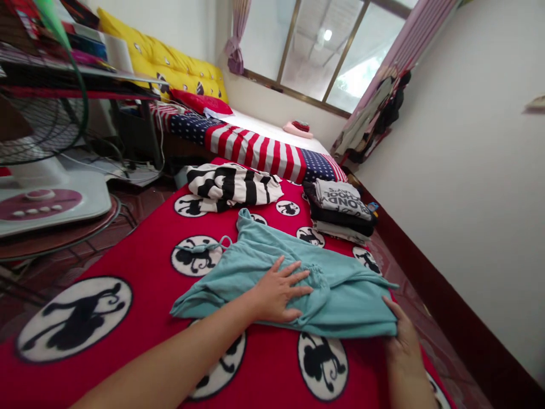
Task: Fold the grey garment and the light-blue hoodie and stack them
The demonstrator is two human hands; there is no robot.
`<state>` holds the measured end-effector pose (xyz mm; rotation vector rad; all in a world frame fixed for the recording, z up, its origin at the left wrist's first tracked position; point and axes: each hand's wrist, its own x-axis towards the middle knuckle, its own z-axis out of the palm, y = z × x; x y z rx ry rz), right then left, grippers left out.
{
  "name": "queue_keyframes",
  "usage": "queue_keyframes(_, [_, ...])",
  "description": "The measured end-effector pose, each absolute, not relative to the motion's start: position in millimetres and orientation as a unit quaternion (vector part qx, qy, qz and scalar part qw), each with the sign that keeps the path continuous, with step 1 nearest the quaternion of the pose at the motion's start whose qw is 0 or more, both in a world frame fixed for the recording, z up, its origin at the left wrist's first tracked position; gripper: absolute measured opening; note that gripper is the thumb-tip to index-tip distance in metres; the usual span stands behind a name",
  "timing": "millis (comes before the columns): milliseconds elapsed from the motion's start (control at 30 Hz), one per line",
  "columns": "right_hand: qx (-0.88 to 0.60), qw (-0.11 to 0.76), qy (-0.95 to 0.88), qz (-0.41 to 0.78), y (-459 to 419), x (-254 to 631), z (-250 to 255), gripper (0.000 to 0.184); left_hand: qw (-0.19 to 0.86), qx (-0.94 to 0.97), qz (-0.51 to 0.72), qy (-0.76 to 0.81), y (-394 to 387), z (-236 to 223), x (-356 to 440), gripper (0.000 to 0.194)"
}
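Note:
A teal garment point(264, 261) lies partly folded on a red blanket point(145, 267) printed with black-and-white monkey circles. My left hand point(276, 292) rests flat on the middle of the garment, fingers spread. My right hand point(400, 335) is at the garment's right edge, its fingers tucked under a folded layer of the cloth and mostly hidden. A thin strap point(208, 245) of the garment trails to the left.
A black-and-white striped garment point(232, 186) lies beyond the teal one. A stack of folded clothes point(340, 207) sits at the blanket's right edge. A stars-and-stripes bed point(255, 147) lies behind. A fan base point(46, 199) and a shelf stand on the left, a white wall on the right.

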<state>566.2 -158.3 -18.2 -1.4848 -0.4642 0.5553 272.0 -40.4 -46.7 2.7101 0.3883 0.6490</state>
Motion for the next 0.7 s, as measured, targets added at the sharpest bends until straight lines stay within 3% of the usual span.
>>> queue_keyframes(133, [-0.593,0.752,-0.138,0.252,-143.1,519.9,22.5,0.033,0.280,0.894,0.310,0.163,-39.4,-32.3,258.7,0.050])
queue_keyframes(267, [-0.545,0.749,-0.275,0.258,-121.0,451.1,62.5,0.055,0.434,0.704,0.488,0.278,-25.8,-10.7,217.3,0.042])
queue_keyframes(367, [-0.569,0.673,-0.405,0.243,-98.0,393.3,63.1,0.071,0.497,0.554,0.570,0.346,-11.5,-5.7,174.6,0.051])
queue_keyframes(533, [-0.580,0.444,-0.641,0.234,-70.1,313.2,5.2,0.073,0.499,0.426,0.632,0.412,-2.6,-18.5,126.5,0.060])
queue_keyframes(633, [-0.577,0.407,-0.641,0.300,-74.9,295.9,-15.9,0.078,0.480,0.429,0.631,0.432,-4.3,-23.5,123.9,0.059])
queue_keyframes(700, [-0.550,0.413,-0.629,0.362,-85.0,300.7,-10.8,0.070,0.447,0.451,0.635,0.440,-5.8,-22.6,129.2,0.053])
